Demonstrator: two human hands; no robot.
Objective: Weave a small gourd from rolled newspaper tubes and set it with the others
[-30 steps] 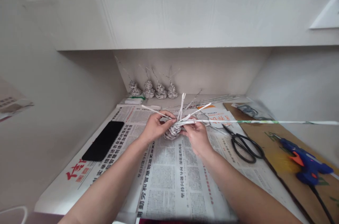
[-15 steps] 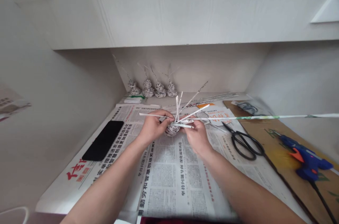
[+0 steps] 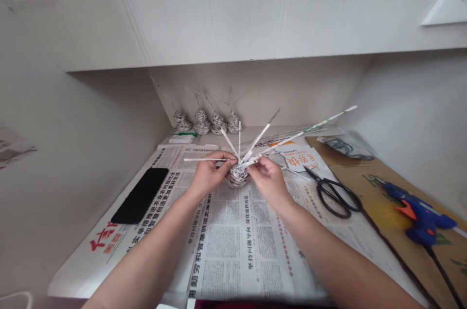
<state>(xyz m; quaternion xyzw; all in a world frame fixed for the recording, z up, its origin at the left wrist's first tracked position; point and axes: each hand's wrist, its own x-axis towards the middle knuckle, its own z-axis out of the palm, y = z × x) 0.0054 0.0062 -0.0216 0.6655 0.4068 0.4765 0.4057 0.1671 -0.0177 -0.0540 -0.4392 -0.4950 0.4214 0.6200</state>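
Observation:
Between my two hands sits a small woven paper gourd body (image 3: 239,176), with several white rolled-paper strips fanning out of its top. My left hand (image 3: 211,171) is closed on its left side, thumb and fingers pinching near the base of a strip that points left. On the other side, my right hand (image 3: 268,176) pinches a strip at the rim. A long paper strip (image 3: 310,129) with green marks slants up and right from the weave. The undersides of my fingers are partly hidden.
Several finished woven gourds (image 3: 218,124) stand at the back wall. A black phone (image 3: 140,195) lies left on the newspaper (image 3: 226,250). To the right are black scissors (image 3: 333,197), a blue glue gun (image 3: 419,214) on cardboard (image 3: 379,207) and a plastic bag (image 3: 345,148).
The long strip has swung from level, pointing right, to slanting upward. The upright strips have spread apart. My right hand has shifted slightly closer to the weave.

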